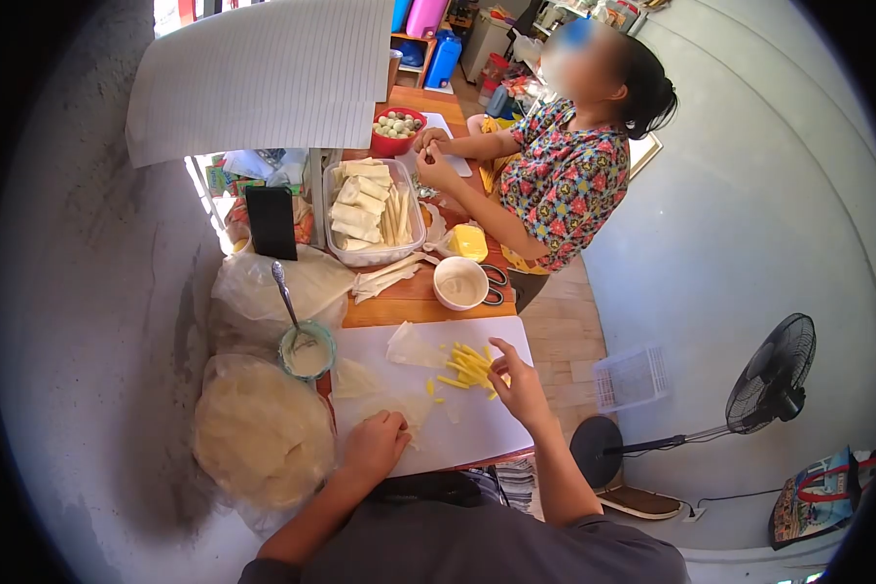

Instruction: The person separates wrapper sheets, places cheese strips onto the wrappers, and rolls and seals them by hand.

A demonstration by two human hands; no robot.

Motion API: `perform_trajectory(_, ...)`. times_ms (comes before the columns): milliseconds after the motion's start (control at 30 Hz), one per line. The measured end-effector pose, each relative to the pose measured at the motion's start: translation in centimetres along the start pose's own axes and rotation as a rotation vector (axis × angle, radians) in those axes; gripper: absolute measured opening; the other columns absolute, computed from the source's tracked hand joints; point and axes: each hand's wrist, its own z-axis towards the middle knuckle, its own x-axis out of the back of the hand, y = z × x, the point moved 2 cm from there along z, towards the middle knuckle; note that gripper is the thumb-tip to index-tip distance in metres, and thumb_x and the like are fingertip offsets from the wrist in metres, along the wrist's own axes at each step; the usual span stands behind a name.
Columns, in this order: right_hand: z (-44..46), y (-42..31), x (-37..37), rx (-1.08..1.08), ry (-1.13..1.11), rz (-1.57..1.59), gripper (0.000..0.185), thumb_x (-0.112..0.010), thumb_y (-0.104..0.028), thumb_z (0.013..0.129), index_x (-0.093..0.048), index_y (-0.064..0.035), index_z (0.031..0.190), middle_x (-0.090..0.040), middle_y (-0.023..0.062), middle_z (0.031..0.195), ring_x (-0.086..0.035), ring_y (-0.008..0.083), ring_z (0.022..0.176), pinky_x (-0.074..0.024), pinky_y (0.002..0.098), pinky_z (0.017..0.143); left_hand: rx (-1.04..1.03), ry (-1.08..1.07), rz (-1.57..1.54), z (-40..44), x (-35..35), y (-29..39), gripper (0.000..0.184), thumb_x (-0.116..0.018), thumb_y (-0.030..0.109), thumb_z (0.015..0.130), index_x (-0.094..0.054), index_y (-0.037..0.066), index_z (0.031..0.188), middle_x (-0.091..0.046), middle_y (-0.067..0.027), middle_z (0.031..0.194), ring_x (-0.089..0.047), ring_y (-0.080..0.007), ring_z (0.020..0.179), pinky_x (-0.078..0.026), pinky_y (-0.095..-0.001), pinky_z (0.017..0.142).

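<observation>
The right hand (522,391), grip spread, is by yellow sticks (471,367) on the white board (477,435). The left hand (378,444) touches a thin sheet (415,413) there; I can't tell its grip.

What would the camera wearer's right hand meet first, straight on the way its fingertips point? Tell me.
The right hand would probably meet the pile of thin yellow strips on the white rectangular board; depth leaves actual contact unclear.

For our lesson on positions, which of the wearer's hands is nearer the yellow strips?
Right. The right hand is beside the yellow strips; the left hand is farther off, to their lower left in the picture, by a wrapper.
</observation>
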Motion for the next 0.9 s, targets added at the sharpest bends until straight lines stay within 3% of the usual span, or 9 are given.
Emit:
perform_trajectory(133,-0.9,-3.8,1.0,0.024,0.022,0.100,0.061,-0.066,0.003,0.083,-0.046,-0.0111,0.139,-0.068,0.0106,0.088,-0.069,0.0220,0.083,-0.0534,0.0328,0.077,-0.026,0.028,-0.103,0.0,1.3,0.8,0.021,-0.073,0.022,0.085,-0.065,0.006,0.095,-0.065,-0.0095,0.084,-0.065,-0.0270,0.077,-0.052,-0.0376,0.068)
perform_trajectory(233,-1.8,-7.2,0.1,0.095,-0.089,0.184,0.062,-0.065,0.003,0.083,-0.045,-0.0103,0.140,-0.067,0.0114,0.088,-0.068,0.0238,0.083,-0.0531,0.0356,0.077,-0.208,0.311,-0.234,0.5,3.7,3.7,0.026,-0.075,0.023,0.084,-0.066,0.004,0.100,-0.065,-0.0103,0.084,-0.064,-0.0269,0.073,-0.051,-0.0364,0.066)
perform_trajectory(333,-2.6,-9.9,-1.7,0.130,-0.221,0.279,0.063,-0.064,0.003,0.083,-0.045,-0.0100,0.141,-0.066,0.0121,0.089,-0.067,0.0250,0.084,-0.0528,0.0367,0.078,-0.369,0.353,-0.261,1.2,4.5,4.3,0.028,-0.077,0.023,0.082,-0.067,0.003,0.100,-0.066,-0.0108,0.085,-0.062,-0.0264,0.071,-0.051,-0.0368,0.066)
perform_trajectory(433,-3.1,-10.9,-2.9,0.123,-0.294,0.336,0.064,-0.064,0.003,0.083,-0.043,-0.0104,0.142,-0.066,0.0115,0.090,-0.067,0.0253,0.084,-0.0527,0.0362,0.079,-0.278,0.032,-0.142,1.0,3.4,1.8,0.027,-0.077,0.023,0.082,-0.069,0.003,0.096,-0.067,-0.0109,0.085,-0.063,-0.0245,0.072,-0.051,-0.0362,0.066)
perform_trajectory(900,-3.0,-10.0,-2.8,0.051,-0.392,0.395,0.065,-0.068,-0.005,0.086,-0.040,-0.0115,0.144,-0.070,0.0073,0.094,-0.068,0.0198,0.086,-0.0513,0.0329,0.079,-0.099,-0.017,-0.376,0.7,5.2,1.8,0.024,-0.075,0.022,0.085,-0.071,0.000,0.093,-0.070,-0.0101,0.082,-0.063,-0.0183,0.065,-0.049,-0.0314,0.061)
